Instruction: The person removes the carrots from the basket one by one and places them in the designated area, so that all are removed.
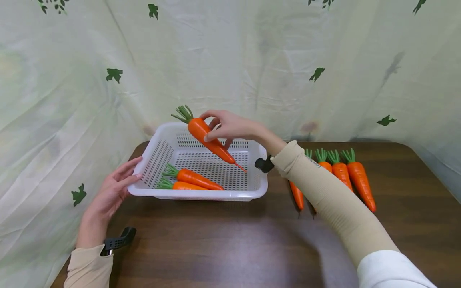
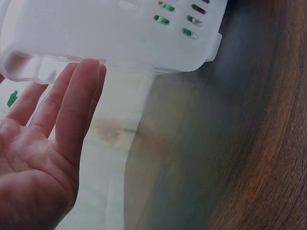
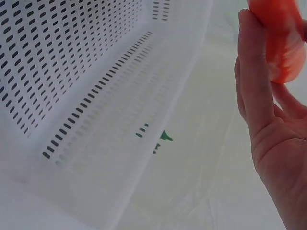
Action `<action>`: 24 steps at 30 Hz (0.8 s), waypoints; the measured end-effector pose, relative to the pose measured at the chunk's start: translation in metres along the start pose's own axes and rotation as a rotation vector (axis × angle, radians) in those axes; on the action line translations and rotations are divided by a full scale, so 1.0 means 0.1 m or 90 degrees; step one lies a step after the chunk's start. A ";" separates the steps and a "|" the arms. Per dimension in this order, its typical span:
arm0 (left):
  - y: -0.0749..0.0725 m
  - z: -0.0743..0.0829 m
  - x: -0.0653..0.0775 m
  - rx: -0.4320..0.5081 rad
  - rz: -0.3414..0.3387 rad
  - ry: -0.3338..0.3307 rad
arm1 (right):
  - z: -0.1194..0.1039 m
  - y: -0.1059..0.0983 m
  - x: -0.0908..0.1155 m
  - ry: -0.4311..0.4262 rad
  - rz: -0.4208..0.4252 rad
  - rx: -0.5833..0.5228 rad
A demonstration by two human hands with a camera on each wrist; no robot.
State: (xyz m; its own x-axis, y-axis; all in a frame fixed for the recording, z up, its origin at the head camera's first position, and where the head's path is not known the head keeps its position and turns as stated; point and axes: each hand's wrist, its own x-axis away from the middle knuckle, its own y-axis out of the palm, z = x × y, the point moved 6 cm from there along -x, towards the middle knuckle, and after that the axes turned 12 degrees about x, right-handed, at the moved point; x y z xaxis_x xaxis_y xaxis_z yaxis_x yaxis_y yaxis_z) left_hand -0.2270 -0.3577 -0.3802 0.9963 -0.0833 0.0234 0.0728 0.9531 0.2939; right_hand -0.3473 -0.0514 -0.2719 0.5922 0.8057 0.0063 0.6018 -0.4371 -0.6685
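My right hand pinches an orange carrot with a green top, holding it tilted over the white plastic basket. Its thin root tip points down to the right. In the right wrist view the carrot shows only in part, between the fingers. Two more carrots lie inside the basket along its front wall, the upper one partly overlapping the lower one. At the basket's left end, my left hand touches the rim with extended fingers; the left wrist view shows those fingers straight against the white plastic.
Several carrots lie side by side on the brown wooden table to the right, some partly hidden behind my right sleeve. A pale curtain with green leaf prints hangs behind the table and down its left side.
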 end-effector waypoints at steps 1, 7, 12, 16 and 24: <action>0.00 0.00 -0.01 -0.002 -0.002 -0.001 | 0.00 -0.02 0.04 0.002 0.007 -0.005; 0.02 -0.01 -0.01 0.002 -0.009 0.003 | -0.05 -0.11 0.27 0.005 0.044 -0.041; 0.02 0.00 0.00 -0.005 -0.002 0.002 | -0.10 -0.19 0.48 0.013 0.078 -0.042; 0.01 0.01 0.00 -0.012 0.011 -0.003 | -0.14 -0.26 0.65 0.017 0.111 -0.027; 0.01 0.01 0.00 -0.004 0.008 0.000 | -0.11 -0.35 0.95 0.039 0.159 -0.012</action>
State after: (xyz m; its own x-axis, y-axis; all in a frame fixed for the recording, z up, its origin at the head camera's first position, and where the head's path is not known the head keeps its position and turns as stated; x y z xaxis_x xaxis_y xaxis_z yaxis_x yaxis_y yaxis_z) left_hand -0.2268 -0.3569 -0.3793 0.9970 -0.0720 0.0272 0.0611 0.9556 0.2881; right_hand -0.3058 0.0358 -0.2397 0.7546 0.6466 -0.1123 0.4422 -0.6274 -0.6409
